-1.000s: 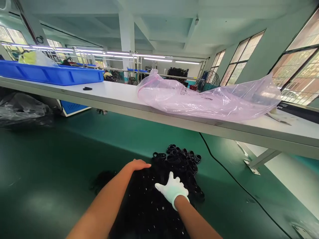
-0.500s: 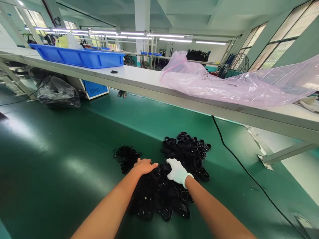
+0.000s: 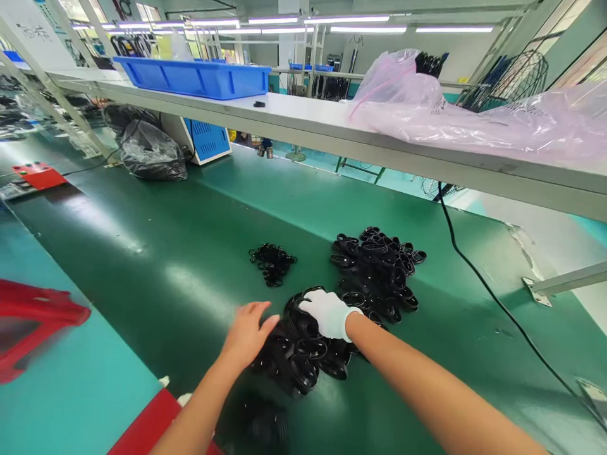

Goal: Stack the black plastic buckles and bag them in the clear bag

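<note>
My left hand (image 3: pixel 246 333), bare, hovers at the left side of a pile of glossy black oval ring-shaped pieces (image 3: pixel 310 347). Its thumb stands apart from the fingers and it holds nothing. My right hand (image 3: pixel 326 313), in a white glove, is curled over black pieces at the top of this pile; its fingertips are partly hidden. A larger heap of similar black pieces (image 3: pixel 379 265) lies just behind and to the right. Farther off on the left is a small heap of thin black rings (image 3: pixel 272 262). A blurred dark clump (image 3: pixel 265 423) shows below my left wrist.
A white shelf (image 3: pixel 303 120) crosses above the green tabletop (image 3: pixel 199 253), bearing a blue tray (image 3: pixel 199 79) and a pink plastic bag (image 3: pixel 455 123). A black cable (image 3: pixel 493 309) hangs down at the right. A red stool (image 3: pixel 38 316) stands at the left, beyond the table edge.
The view has shifted left and down. My left hand has come off the pile towards me and opened. My right hand has moved left over the near pile, whose pieces have shifted.
</note>
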`<state>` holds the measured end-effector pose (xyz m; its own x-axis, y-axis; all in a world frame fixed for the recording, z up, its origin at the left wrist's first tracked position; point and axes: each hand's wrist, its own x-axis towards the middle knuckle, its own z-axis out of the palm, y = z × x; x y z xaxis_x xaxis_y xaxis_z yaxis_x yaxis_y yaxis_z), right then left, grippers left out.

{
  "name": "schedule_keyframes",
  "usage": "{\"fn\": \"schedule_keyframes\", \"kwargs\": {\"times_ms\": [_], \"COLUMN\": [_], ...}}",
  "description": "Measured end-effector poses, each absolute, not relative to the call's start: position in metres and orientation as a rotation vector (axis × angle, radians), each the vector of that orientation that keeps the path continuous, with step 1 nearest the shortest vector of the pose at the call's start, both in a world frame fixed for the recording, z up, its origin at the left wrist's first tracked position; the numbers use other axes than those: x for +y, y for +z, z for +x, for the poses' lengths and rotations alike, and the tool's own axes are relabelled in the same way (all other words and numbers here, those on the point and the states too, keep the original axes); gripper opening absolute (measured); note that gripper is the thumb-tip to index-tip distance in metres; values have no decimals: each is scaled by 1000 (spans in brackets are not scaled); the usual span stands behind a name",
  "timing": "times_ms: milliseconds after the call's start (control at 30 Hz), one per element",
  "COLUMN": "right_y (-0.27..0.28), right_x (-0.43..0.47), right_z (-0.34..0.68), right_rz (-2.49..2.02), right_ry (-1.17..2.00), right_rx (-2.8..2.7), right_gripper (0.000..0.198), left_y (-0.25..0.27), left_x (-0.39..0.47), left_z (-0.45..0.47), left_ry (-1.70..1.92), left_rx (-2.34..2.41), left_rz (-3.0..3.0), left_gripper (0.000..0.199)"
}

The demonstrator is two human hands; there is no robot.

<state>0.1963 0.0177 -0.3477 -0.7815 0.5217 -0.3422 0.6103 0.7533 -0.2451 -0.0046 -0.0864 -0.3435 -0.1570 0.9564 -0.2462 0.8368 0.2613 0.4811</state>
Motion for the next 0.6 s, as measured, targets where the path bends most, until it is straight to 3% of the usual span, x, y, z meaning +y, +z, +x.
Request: {"fn": "schedule_keyframes", "kwargs": {"times_ms": [100, 167, 267, 433, 600], "right_y": [-339, -330, -313, -300, -340], "right_x": [9, 2, -14, -77, -161], "right_z": [196, 196, 195, 197, 201], "right_rz": [973, 1085, 1316, 1732, 1859], "right_ry": [-448, -436, -409, -649, -969], "right_rx": [2640, 2565, 2466, 2766, 2776], "right_gripper": [72, 74, 62, 39, 34], "left_y": [-358, -383, -425, -451, -430], "left_x": [-165, -224, -281, -275, -246], "left_z": [-21, -17, 1, 20, 33], "left_ry": [516, 447, 411, 533, 491], "left_rx": [2101, 1934, 1895, 2033, 1906], "left_rz": [1909, 2230, 2459, 2240, 2022], "left_gripper": [67, 79, 69, 58, 63]}}
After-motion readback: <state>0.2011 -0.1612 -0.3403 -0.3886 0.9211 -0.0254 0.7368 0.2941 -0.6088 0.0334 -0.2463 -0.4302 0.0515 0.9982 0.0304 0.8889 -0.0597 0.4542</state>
